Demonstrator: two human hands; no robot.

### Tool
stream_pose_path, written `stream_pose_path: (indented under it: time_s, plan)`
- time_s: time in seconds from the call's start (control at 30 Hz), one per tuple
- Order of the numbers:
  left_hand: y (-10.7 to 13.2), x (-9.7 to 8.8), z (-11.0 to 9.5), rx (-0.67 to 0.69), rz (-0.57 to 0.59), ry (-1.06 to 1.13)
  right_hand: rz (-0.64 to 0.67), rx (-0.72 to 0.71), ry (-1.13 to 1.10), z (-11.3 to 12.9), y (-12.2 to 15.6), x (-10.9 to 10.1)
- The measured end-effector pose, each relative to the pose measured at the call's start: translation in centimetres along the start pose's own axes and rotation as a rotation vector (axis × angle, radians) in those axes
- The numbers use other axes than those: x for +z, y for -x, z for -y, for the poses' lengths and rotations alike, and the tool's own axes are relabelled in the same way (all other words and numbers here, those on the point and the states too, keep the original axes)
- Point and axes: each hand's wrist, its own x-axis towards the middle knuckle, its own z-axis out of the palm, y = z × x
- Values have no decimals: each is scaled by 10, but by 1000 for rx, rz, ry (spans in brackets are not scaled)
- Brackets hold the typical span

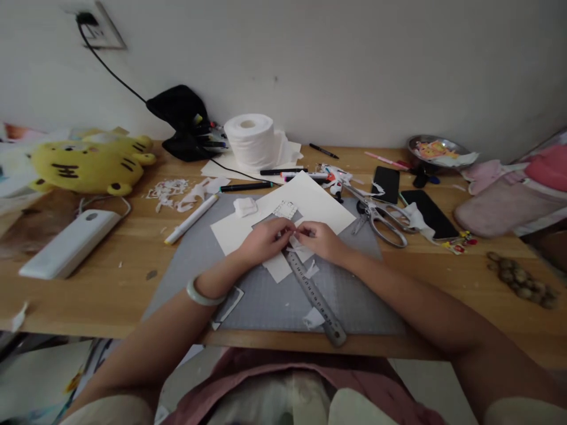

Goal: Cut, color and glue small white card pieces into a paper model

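Observation:
My left hand (268,241) and my right hand (322,242) meet fingertip to fingertip over the middle of the grey cutting mat (261,307). Both are closed in a pinch; whatever lies between the fingers is too small to make out. Beneath them, white paper sheets (305,192) lie overlapping on the mat. A small white piece with a dark dashed edge (286,209) lies just beyond my left fingers. The steel ruler (315,295) runs from under my hands toward the table's front edge. Paper scraps (313,319) lie beside it.
Scissors (384,227) and two phones (427,212) lie to the right. A paper roll (250,141) stands behind, near several markers (245,186). On the left are a white marker (191,219), a white device (71,243) and a yellow plush toy (91,162).

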Motion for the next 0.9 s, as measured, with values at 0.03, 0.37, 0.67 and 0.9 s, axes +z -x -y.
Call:
stream_pose_path:
  time_s: [0.03,0.37,0.67,0.9]
  plan:
    - [0,0,0,5,-8,1,-2,-1,-11,0,0,0]
    - [-7,-59,46,-499,-453,-249,-27,23,-91,-4,-2,-2]
    - [-9,-62,70,-574,-146,-307,-64,40,-118,-3,0,-1]
    - [-10,-61,61,-605,-406,-79,-168,58,-201,-8,-3,-1]
